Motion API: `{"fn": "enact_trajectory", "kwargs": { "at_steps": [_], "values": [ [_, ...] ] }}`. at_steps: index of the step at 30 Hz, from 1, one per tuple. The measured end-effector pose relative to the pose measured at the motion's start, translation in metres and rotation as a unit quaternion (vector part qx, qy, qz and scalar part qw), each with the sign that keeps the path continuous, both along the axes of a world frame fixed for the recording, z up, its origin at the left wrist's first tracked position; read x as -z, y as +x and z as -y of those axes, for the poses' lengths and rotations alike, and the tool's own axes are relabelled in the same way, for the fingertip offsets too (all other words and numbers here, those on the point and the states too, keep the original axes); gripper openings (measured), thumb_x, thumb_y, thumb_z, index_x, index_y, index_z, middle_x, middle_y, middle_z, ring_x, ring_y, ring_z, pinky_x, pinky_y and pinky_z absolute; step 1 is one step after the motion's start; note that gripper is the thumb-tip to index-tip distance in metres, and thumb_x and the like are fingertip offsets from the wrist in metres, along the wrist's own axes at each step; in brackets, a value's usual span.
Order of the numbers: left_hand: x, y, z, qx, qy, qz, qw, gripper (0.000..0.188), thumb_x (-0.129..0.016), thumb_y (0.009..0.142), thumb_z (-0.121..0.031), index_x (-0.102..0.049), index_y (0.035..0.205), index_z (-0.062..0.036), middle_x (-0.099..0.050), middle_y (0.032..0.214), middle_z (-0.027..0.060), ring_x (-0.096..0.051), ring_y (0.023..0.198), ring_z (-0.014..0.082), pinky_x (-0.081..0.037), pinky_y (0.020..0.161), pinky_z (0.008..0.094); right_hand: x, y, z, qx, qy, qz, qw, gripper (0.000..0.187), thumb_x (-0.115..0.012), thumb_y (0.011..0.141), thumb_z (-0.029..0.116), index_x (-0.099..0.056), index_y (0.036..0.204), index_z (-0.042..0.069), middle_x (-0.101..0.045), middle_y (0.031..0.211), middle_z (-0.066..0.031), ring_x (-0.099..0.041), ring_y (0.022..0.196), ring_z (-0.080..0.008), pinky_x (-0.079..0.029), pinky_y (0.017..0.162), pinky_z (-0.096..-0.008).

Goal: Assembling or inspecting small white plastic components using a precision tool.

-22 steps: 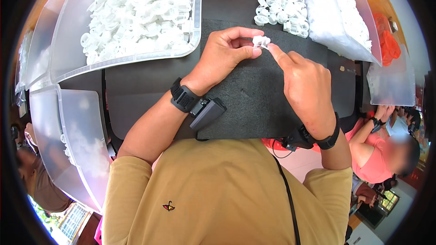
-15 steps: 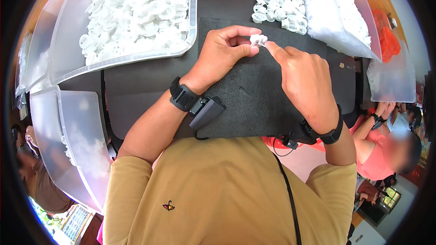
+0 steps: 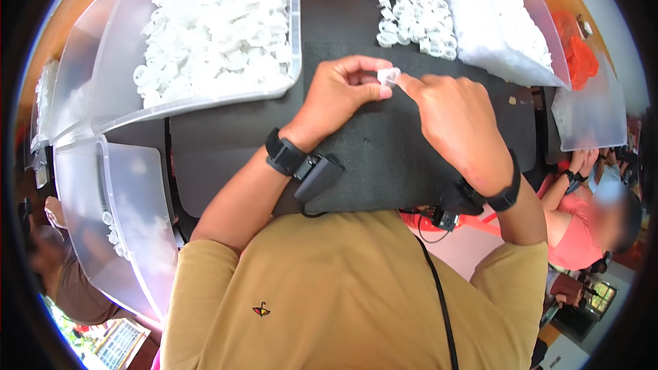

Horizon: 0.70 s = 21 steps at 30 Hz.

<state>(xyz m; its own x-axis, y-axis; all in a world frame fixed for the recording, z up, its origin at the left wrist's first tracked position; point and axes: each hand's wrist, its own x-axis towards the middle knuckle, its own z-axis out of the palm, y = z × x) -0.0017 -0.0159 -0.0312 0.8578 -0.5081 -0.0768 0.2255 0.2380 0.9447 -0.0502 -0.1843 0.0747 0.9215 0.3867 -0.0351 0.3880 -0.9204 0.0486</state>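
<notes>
And here is the small white plastic fitting [image 3: 388, 76], up above the far half of the black mat [image 3: 370, 154], pinched between the thumb and forefinger of the left hand [image 3: 336, 96], the other fingers curled behind. The right hand [image 3: 452, 123] comes at it from the other side, forefinger reaching its right end, remaining fingers folded; whether its thumb pinches too, I cannot tell, the hand hides it. Here's the risk: only a narrow hold on a small, slick-looking piece, so an off-centre push from that forefinger could twist it or pop it free. If it skipped away, it might land in the loose pile of white fittings [image 3: 418, 20] just beyond the mat and be hard to pick out. Look at the surfaces: glossy, ring-and-stub shapes in that pile, against a matt, faintly grainy mat. Farther left, a clear, hard-walled plastic bin [image 3: 295, 48] brims with a heap of white parts [image 3: 216, 27]; to the right, a cloudy translucent tub [image 3: 473, 24], and past it a crinkled orange-red plastic bag [image 3: 577, 58].
</notes>
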Motion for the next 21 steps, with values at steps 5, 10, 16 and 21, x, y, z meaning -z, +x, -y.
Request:
{"fn": "enact_trajectory", "kwargs": {
  "at_steps": [5,10,16,21],
  "values": [
    [0.002,0.005,-0.006,0.014,-0.027,0.014,0.999,0.036,-0.069,0.082,0.001,-0.06,0.117,0.0006,-0.066,0.106,0.0067,-0.061,0.096,0.0105,-0.05,0.088,0.025,-0.006,-0.015,0.005,0.03,0.017,-0.001,0.999,0.032,-0.052,0.081,0.004,-0.065,0.109,0.011,-0.063,0.074,-0.0117,-0.063,0.065,-0.0312,-0.049,0.056,-0.0424],
    [0.0,0.007,-0.004,0.016,-0.102,-0.069,0.992,0.038,-0.068,0.085,-0.003,-0.057,0.121,-0.0021,-0.06,0.118,0.0075,-0.059,0.103,0.0114,-0.05,0.091,0.025,0.016,-0.02,0.012,0.082,0.272,0.103,0.953,0.04,-0.054,0.081,-0.001,-0.064,0.117,0.014,-0.056,0.07,-0.0099,-0.058,0.06,-0.031,-0.046,0.055,-0.0415],
    [0.002,0.009,-0.005,0.008,-0.151,-0.097,0.984,0.038,-0.066,0.087,-0.006,-0.054,0.123,-0.0036,-0.059,0.117,0.007,-0.06,0.103,0.0137,-0.051,0.09,0.0255,0.027,-0.024,0.01,0.085,0.197,0.102,0.972,0.041,-0.059,0.08,0.001,-0.064,0.117,0.015,-0.054,0.068,-0.0095,-0.056,0.058,-0.0275,-0.045,0.052,-0.039],
    [0.001,0.007,-0.005,-0.002,-0.142,-0.102,0.985,0.037,-0.066,0.088,-0.006,-0.054,0.122,-0.0027,-0.06,0.114,0.0071,-0.061,0.102,0.0148,-0.052,0.09,0.0263,0.022,-0.02,0.004,0.069,0.191,0.125,0.971,0.043,-0.059,0.078,0.001,-0.064,0.118,0.016,-0.052,0.069,-0.008,-0.056,0.06,-0.0261,-0.045,0.053,-0.0386]
  ]
}}
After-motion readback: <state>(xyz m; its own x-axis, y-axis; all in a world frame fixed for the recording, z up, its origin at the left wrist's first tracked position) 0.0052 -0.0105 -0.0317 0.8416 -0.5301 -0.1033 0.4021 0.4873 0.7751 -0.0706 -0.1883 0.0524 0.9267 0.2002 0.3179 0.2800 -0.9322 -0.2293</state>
